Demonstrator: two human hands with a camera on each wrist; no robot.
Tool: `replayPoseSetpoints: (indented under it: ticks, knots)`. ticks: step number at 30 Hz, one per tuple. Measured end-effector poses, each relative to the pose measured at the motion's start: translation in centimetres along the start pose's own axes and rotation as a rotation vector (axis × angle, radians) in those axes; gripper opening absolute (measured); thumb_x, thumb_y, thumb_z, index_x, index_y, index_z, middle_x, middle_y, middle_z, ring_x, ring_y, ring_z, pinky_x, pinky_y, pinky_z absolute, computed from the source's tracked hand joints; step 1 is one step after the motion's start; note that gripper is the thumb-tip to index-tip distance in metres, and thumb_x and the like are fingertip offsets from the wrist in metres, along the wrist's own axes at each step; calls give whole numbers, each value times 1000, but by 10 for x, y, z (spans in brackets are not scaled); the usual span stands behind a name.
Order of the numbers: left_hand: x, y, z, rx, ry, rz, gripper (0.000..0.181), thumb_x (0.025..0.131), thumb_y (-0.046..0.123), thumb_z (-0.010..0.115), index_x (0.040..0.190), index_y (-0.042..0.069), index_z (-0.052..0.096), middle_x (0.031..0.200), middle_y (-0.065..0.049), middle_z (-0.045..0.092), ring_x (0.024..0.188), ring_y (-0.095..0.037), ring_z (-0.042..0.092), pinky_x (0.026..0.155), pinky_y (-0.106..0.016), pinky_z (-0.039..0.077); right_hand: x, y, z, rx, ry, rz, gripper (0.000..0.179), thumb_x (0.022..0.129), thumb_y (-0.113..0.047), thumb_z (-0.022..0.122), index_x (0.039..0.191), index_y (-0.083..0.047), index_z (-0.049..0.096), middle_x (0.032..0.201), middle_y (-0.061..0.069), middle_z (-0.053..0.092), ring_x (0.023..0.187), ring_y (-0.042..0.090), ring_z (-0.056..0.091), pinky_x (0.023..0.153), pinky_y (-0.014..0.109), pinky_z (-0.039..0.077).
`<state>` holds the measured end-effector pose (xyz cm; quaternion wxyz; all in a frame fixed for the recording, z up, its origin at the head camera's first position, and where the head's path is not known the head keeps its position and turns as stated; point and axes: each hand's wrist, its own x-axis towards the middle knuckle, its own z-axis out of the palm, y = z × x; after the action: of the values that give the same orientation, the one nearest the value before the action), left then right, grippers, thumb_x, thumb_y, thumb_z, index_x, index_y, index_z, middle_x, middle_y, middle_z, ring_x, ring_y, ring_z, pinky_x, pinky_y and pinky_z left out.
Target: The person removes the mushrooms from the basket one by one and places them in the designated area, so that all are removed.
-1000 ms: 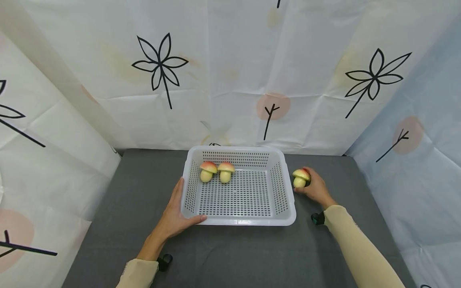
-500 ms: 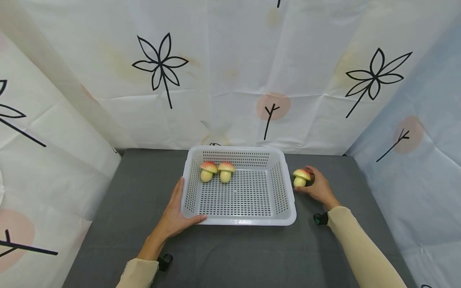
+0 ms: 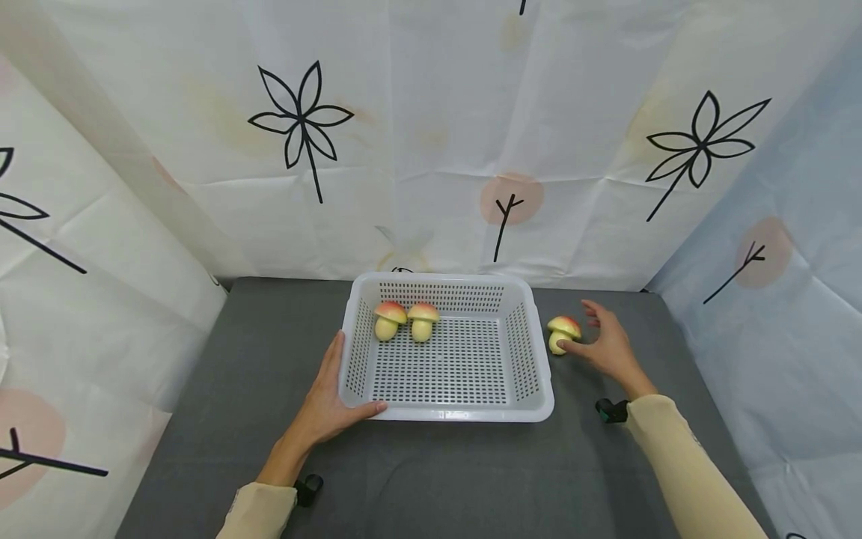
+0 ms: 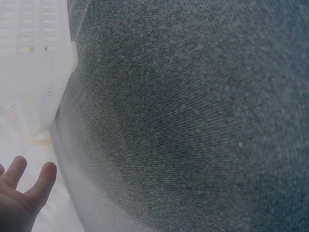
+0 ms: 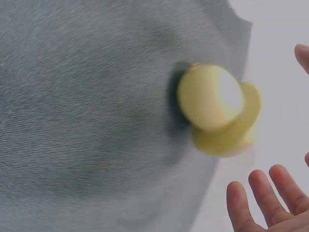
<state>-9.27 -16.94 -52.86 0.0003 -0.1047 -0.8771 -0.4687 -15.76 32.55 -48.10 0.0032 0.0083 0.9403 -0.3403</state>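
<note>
A white plastic basket (image 3: 458, 414) with perforated walls stands on the dark cloth-covered table. Two toy mushrooms with red-yellow caps, a left mushroom (image 3: 387, 322) and a right mushroom (image 3: 422, 322), lie inside at its left. My left hand (image 3: 326, 412) rests against the basket's front left corner, thumb along the front rim and fingers straight along the left side. Outside the basket's right wall lies a third mushroom (image 3: 563, 329), also visible in the right wrist view (image 5: 212, 101). My right hand (image 3: 611, 350) is spread beside it; the thumb overlaps its stem in the head view.
Grey cloth covers the table (image 3: 431, 479). A white curtain (image 3: 431, 150) printed with leaves and twigs hangs behind the table's back edge, with more hangings at left and right. The basket stands close to the back edge.
My right hand has loosened its fingers from the third mushroom and drawn back to the right. That mushroom stays beside the basket. The left hand and basket have not moved.
</note>
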Motion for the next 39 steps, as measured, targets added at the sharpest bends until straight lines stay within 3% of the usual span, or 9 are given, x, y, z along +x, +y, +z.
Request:
replayPoseSetpoints:
  ticks: [9,14,19,25,30,39]
  knots:
    - [0,1,0,-3,-2,-5,138,68,46,93,165,21,-2,169,-14,4,149,-42,20,107,-70,26,-4,-33,-11,48,21,-117,92,85,-27,84,155,3,32,146,32,39,132,49,40,101,63,37]
    - [0,1,0,-2,-3,-9,137,69,46,93,164,26,-3,169,-12,3,148,-41,21,107,-69,27,-2,-52,-11,79,17,-153,91,85,-24,85,155,1,34,147,29,40,134,46,39,101,62,38]
    - [-1,0,0,-2,-4,-10,137,69,46,93,164,27,-4,169,-10,3,148,-41,22,106,-69,27,2,-66,-8,92,4,-175,91,83,-23,86,156,-2,34,148,27,41,135,45,40,101,61,40]
    - [-1,1,0,3,0,-3,137,68,45,93,165,19,-1,169,-11,4,149,-41,20,107,-69,27,7,-85,-3,80,-17,-196,90,83,-23,86,155,-3,36,149,26,42,136,43,40,104,60,39]
    - [0,0,0,-2,-2,-4,137,69,45,93,164,25,-3,169,-11,3,149,-41,19,107,-69,26,10,-100,4,67,-45,-214,90,84,-23,86,155,-3,35,149,24,43,136,42,41,105,59,37]
    - [0,-1,0,-10,-1,-4,137,68,45,93,165,22,-2,169,-11,2,150,-41,17,107,-70,25,14,-121,17,83,-94,-228,91,83,-24,86,157,-8,35,149,20,43,136,38,42,108,56,37]
